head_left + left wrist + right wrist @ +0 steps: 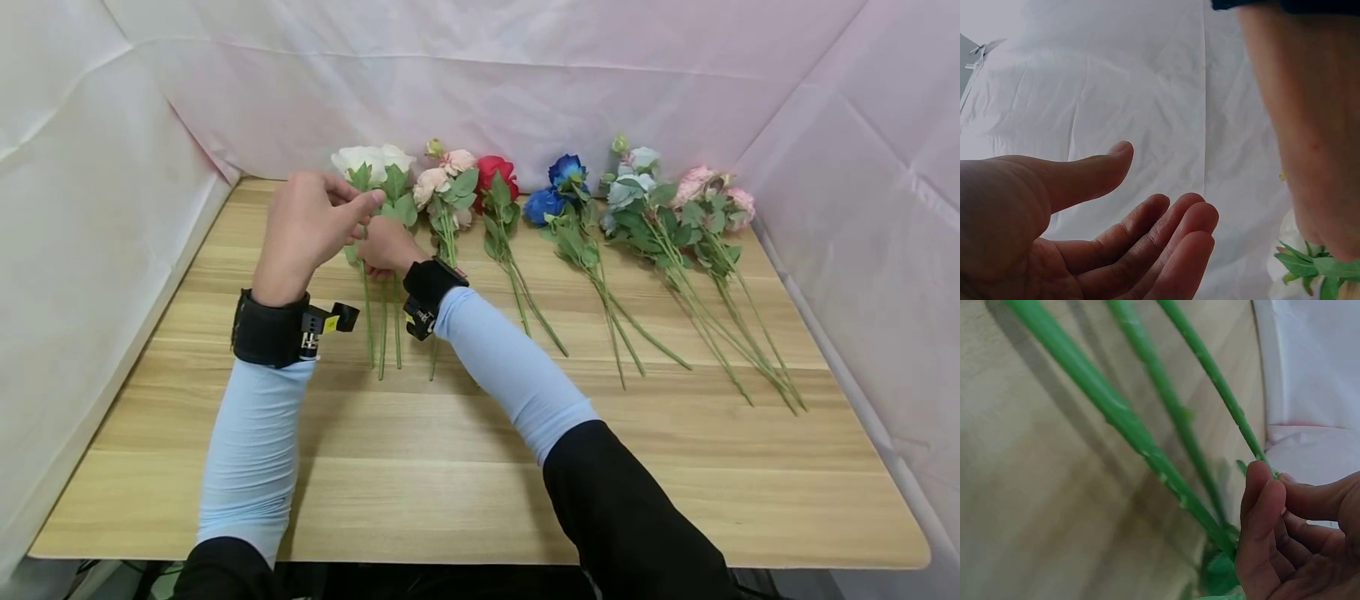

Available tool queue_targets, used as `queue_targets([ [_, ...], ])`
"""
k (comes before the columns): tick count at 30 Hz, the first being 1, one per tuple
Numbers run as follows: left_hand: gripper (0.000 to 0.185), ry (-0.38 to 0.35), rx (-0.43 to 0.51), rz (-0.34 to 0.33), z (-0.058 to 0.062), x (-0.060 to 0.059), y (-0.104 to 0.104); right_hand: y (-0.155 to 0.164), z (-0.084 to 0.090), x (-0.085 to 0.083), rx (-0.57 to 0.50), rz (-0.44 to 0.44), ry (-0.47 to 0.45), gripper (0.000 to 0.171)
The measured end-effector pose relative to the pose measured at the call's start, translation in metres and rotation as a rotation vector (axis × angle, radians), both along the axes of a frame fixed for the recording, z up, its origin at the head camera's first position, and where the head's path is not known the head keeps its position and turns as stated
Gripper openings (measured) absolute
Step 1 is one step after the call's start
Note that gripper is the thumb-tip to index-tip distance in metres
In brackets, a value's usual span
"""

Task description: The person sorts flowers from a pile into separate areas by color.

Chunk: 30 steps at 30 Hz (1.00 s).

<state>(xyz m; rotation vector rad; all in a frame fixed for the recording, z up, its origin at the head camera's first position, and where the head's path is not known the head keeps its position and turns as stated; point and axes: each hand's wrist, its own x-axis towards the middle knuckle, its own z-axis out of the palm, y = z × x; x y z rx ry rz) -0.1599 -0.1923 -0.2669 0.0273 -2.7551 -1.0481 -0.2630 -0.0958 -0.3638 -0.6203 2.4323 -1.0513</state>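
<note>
Loose, half-curled fingers on the left hand point(303, 225), holding nothing as far as the left wrist view shows: palm up, thumb apart from the fingers point(1166, 240), nothing between them; from the head view the fingertips sit just beside the white flowers point(372, 162), whether they touch a leaf I cannot tell; right hand point(386, 247) pinches one green stem point(1222, 394) of that white bunch between thumb and forefinger, seen in the right wrist view, with two more stems point(1116, 419) running beside it over the table point(450, 467); white bunch lies flat at the far left of the row, heads toward the back cloth point(525, 75), stems toward the person.

Rightward along the row, all lying on the wood and untouched: pale pink flowers point(446, 179) just beside the white ones, a red rose point(495, 173), blue roses point(555, 187), a pale blue-green bunch point(630, 187), then pink flowers point(708, 196) at the far right near the side cloth.

Judged step: sorting out or picking up the white bunch, right hand has one stem, left hand is coming in at the heads; next move likely calls for the left hand to close on the bunch below the heads while the right gathers the other stems, without snagging the neighbouring pale pink stems.
</note>
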Motion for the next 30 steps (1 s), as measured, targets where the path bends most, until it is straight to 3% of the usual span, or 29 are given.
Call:
queue_targets([
  [2, 0.051, 0.002, -0.001, -0.005, -0.001, 0.0, 0.001, -0.001, -0.005, 0.0, 0.007, -0.021, 0.002, 0.02],
  [10, 0.051, 0.014, -0.009, -0.006, -0.002, 0.0, 0.0, -0.003, -0.014, 0.0, 0.004, -0.07, 0.0, 0.03],
  [17, 0.053, 0.016, -0.006, -0.012, -0.001, 0.001, 0.0, -0.009, -0.011, 0.004, 0.017, -0.056, 0.006, 0.018],
  [22, 0.054, 0.027, -0.003, -0.033, -0.001, 0.0, 0.003, -0.011, -0.012, 0.009, -0.014, -0.074, -0.05, 0.044],
  [30, 0.054, 0.001, 0.013, -0.032, 0.0, 0.001, 0.002, -0.012, -0.014, 0.01, -0.011, -0.08, -0.054, 0.038],
])
